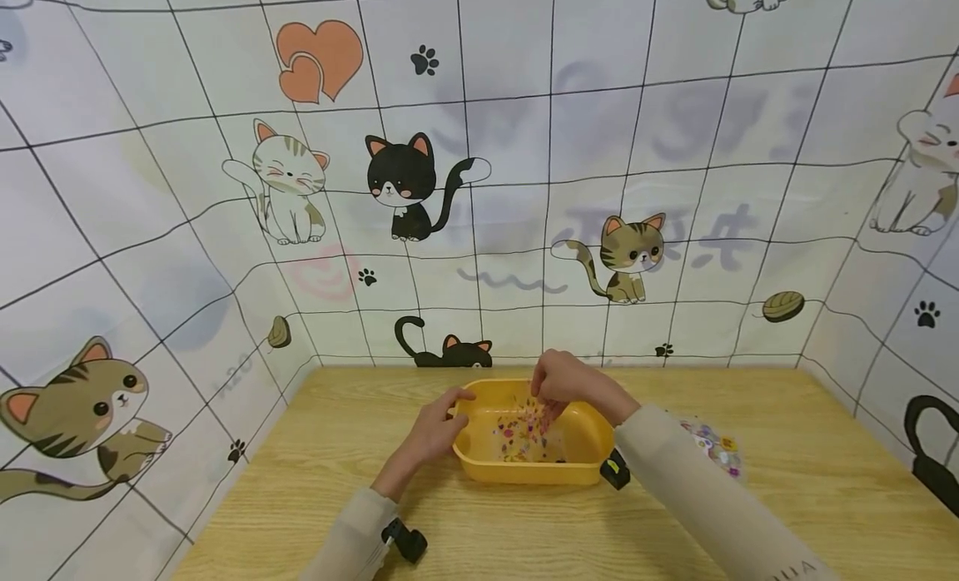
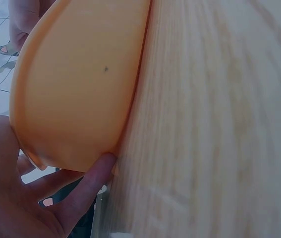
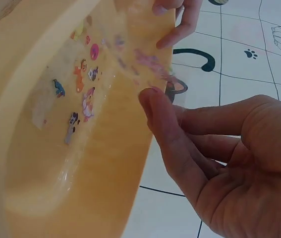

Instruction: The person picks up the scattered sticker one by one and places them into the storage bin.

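A yellow plastic basin stands on the wooden table. My left hand grips its left end, thumb at the rim and fingers against the outside wall. Over the basin, my right hand pinches a clear sheet of small colourful stickers between thumb and fingers. The held sheet is blurred and hangs down into the basin. On the basin's floor lie more colourful cartoon stickers, some on a clear backing.
A clear, colourful packet lies on the table right of the basin, partly behind my right sleeve. Behind the table hangs a white cat-print sheet. A black looped object stands at the far right edge.
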Demonstrator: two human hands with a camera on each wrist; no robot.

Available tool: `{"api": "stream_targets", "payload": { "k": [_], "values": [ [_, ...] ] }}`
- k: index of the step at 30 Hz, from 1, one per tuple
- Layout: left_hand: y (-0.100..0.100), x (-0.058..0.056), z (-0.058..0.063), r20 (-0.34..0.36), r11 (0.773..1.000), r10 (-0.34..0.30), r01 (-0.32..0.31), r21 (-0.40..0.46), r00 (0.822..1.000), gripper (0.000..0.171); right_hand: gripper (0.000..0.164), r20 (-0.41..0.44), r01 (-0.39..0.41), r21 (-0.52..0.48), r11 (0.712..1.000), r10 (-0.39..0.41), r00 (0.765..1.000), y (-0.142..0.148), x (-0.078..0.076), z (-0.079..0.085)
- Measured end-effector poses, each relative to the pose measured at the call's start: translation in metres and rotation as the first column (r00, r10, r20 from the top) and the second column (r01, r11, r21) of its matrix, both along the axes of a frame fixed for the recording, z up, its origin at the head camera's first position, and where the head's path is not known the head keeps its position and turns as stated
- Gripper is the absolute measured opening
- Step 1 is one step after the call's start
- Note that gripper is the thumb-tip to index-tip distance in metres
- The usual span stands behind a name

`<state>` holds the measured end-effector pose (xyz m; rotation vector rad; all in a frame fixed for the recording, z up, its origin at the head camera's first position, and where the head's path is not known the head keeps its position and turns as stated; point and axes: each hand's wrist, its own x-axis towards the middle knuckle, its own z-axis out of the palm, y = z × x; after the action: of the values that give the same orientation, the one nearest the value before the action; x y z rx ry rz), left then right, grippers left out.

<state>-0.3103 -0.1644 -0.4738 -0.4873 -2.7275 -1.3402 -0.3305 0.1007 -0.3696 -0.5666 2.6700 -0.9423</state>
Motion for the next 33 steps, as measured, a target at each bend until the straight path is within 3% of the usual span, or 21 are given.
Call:
{"api": "stream_targets", "payload": {
  "k": [4, 11, 17, 26, 33],
  "values": [
    [0.000, -0.001, -0.001, -0.001, 1.000, 0.002, -0.002, -0.003, 1.000, 0.036, 0.015, -0.014, -0.012, 0.041, 0.999, 0.013, 1.000, -0.002, -0.004, 0.002],
    [0.000, -0.001, -0.002, 0.021, 1.000, 0.001, -0.002, 0.012, 1.000, 0.036, 0.013, 0.086, 0.012, 0.051, 0.999, -0.017, 0.996, 0.002, -0.010, 0.004],
    [0.001, 0.000, -0.001, 0.043, 1.000, -0.002, 0.001, 0.027, 0.999, 0.036, 0.016, 0.101, 0.008, 0.075, 0.997, -0.015, 0.995, 0.006, -0.013, 0.000],
    [0.000, 0.001, 0.000, 0.016, 1.000, 0.001, -0.001, -0.004, 1.000, 0.036, 0.011, 0.072, 0.026, 0.149, 0.988, -0.037, 0.997, 0.002, -0.015, -0.003],
    [-0.001, 0.001, -0.001, 0.011, 1.000, -0.001, 0.001, -0.011, 1.000, 0.035, 0.009, 0.096, 0.011, 0.208, 0.978, -0.032, 0.995, -0.002, -0.014, -0.009]
  ]
}}
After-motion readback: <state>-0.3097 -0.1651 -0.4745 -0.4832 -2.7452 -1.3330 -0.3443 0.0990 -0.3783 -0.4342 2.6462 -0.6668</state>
